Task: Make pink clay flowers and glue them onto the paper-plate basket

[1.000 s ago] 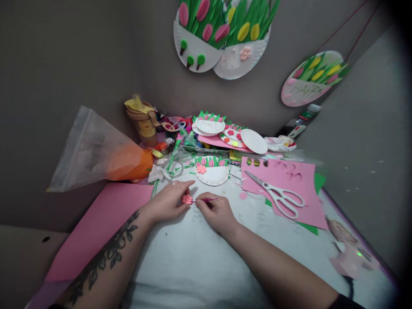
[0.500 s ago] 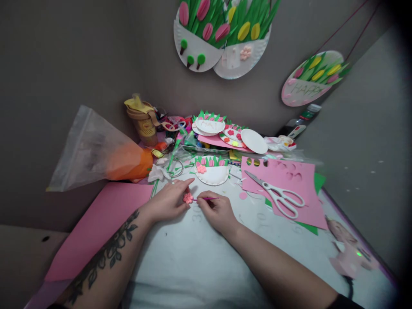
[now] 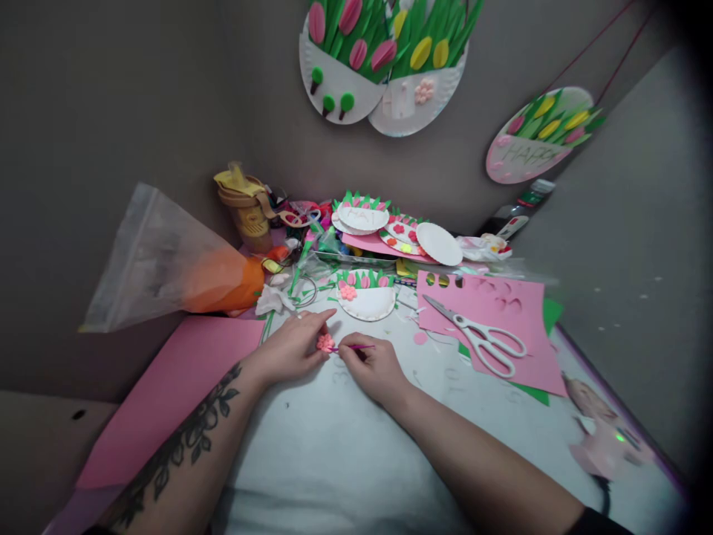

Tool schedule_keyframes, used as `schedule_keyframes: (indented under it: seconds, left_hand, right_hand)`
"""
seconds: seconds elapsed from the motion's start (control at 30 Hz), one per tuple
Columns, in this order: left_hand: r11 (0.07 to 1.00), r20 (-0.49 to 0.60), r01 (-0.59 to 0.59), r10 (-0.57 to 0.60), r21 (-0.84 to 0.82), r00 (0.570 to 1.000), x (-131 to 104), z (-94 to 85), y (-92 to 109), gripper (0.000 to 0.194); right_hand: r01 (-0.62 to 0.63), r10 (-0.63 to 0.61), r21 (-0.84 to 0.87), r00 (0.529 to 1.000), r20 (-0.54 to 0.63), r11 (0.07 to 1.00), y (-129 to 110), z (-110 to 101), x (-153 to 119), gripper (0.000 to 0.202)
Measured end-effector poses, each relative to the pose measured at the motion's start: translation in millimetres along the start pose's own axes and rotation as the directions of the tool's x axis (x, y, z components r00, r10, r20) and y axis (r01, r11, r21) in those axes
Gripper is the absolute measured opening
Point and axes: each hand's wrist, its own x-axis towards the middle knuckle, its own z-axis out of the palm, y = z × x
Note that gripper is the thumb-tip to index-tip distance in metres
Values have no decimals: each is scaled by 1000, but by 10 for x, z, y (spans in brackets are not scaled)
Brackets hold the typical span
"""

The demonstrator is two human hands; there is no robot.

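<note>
A small coral-pink flower (image 3: 324, 342) lies on the white table covering, between the thumb and index finger of my left hand (image 3: 292, 345), which seem to steady its left side. My right hand (image 3: 374, 365) pinches a thin purple stick (image 3: 359, 346); its tip touches the flower's right edge. Just beyond my hands is a small paper plate (image 3: 370, 303) with green leaves, pink tulips and a similar flower at its upper left.
White-handled scissors (image 3: 483, 338) rest on punched pink paper (image 3: 538, 319) at the right. A plastic bag (image 3: 156, 260) with orange contents and a cup (image 3: 250, 215) stand left. Decorated plates (image 3: 362, 215) and craft supplies line the back. A pink device (image 3: 604, 438) lies front right.
My right hand and the purple stick have shifted slightly left and down, and the tip now reaches the flower's lower right side. My left hand keeps its place.
</note>
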Motion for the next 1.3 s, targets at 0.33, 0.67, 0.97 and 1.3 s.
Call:
schedule_keyframes:
  seconds: [0.33, 0.67, 0.97, 1.3]
  left_hand:
    - [1000, -23, -10, 10, -20, 1000, -25, -19, -17, 63]
    - [997, 13, -24, 25, -69, 1000, 12, 4, 69, 62]
    - [994, -29, -78, 76, -72, 997, -7, 31, 43, 55]
    - [998, -10, -39, 38, -40, 999, -3, 46, 17, 62]
  right_hand:
    - [-36, 38, 37, 997, -68, 999, -8, -47, -10, 15]
    - [-18, 19, 19, 999, -47, 1000, -16, -51, -9, 14]
    - [-43, 43, 1, 995, -90, 999, 42, -91, 12, 15]
    - [39, -39, -15, 999, -16, 999, 22, -85, 18, 14]
